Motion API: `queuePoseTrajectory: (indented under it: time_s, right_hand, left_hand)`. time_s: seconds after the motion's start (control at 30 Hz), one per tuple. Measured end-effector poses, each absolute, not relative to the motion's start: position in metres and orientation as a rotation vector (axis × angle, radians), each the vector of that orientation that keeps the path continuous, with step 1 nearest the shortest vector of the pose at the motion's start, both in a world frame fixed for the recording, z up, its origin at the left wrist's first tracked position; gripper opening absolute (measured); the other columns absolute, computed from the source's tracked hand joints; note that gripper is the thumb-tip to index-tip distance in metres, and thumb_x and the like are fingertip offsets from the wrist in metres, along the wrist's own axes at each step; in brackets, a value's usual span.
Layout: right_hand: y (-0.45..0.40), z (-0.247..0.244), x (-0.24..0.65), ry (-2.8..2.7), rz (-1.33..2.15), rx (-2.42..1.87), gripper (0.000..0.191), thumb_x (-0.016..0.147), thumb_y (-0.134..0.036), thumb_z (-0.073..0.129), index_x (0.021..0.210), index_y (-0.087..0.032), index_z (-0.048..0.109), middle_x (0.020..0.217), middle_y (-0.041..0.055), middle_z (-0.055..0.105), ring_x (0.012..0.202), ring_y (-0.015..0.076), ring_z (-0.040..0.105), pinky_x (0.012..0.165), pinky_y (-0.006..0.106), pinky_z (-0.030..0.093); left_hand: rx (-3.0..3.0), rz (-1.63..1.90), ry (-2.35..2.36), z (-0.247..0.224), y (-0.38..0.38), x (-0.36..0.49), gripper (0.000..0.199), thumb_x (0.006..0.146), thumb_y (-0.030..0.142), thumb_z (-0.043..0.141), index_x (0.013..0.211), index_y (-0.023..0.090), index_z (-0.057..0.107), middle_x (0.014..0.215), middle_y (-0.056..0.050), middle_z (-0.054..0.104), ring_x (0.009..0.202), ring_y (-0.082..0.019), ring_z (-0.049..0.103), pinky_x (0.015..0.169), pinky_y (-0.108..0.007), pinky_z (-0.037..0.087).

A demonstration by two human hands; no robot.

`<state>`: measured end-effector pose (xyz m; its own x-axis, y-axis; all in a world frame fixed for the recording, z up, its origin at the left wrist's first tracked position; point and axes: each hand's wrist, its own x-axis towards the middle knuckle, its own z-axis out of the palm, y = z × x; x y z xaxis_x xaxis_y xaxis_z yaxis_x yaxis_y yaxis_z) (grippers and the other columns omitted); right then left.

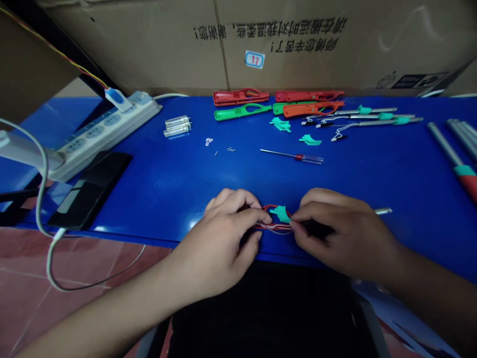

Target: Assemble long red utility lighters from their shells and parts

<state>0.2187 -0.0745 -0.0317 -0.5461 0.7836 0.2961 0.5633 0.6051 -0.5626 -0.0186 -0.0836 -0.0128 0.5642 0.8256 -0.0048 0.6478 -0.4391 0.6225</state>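
A red plastic lighter shell half (274, 226) lies near the table's front edge, between my hands, with thin pale wires along it. My left hand (233, 233) grips its left end with bent fingers and thumb. A small teal trigger piece (281, 214) sits at the finger loop of the shell. My right hand (331, 226) is closed, its thumb and index fingertip pinched at the right edge of the teal piece. The tip of a metal tube (383, 211) shows beyond my right hand, which hides the shell's right end.
A screwdriver (292, 155) lies mid-table. Behind it are teal triggers (280, 124), coloured shell halves (242, 112), wired metal tubes (387, 117) and clear fuel tanks (177, 126). Small pins (231, 149) lie left of it. A power strip (104, 129) and phone (91, 191) occupy the left.
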Motion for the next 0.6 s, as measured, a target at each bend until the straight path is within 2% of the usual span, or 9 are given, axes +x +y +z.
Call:
queuePoseTrajectory:
  time_s: [0.13,0.4,0.6]
  right_hand:
    - [-0.075,-0.033,0.215,-2.319,0.550,-1.100,0.011,0.088,-0.014,0.059,0.082,-0.019,0.067,0.079,0.0023,0.064,0.073,0.0141,0.059,0.068,0.027,0.046]
    - [-0.075,-0.034,0.214,-2.273,0.529,-1.066,0.014,0.089,-0.013,0.056,0.081,-0.019,0.066,0.077,0.0029,0.063,0.072,0.0149,0.057,0.068,0.029,0.046]
    - [-0.075,-0.035,0.214,-2.275,0.543,-1.061,0.014,0.089,-0.014,0.056,0.080,-0.018,0.066,0.076,0.0028,0.061,0.071,0.0146,0.055,0.067,0.029,0.045]
  left_hand:
    - [2.323,0.418,1.247,-0.011,-0.088,-0.011,0.019,0.093,0.021,0.058,0.107,0.026,0.069,0.115,-0.004,0.059,0.106,-0.023,0.051,0.086,-0.040,0.040]
    - [2.261,0.542,1.361,-0.022,-0.099,0.000,0.022,0.093,0.015,0.057,0.103,0.029,0.071,0.111,-0.004,0.061,0.105,-0.023,0.051,0.085,-0.041,0.037]
    - [2.162,0.474,1.397,-0.019,-0.094,0.004,0.018,0.091,0.014,0.058,0.097,0.027,0.070,0.109,-0.003,0.061,0.103,-0.022,0.052,0.085,-0.041,0.037]
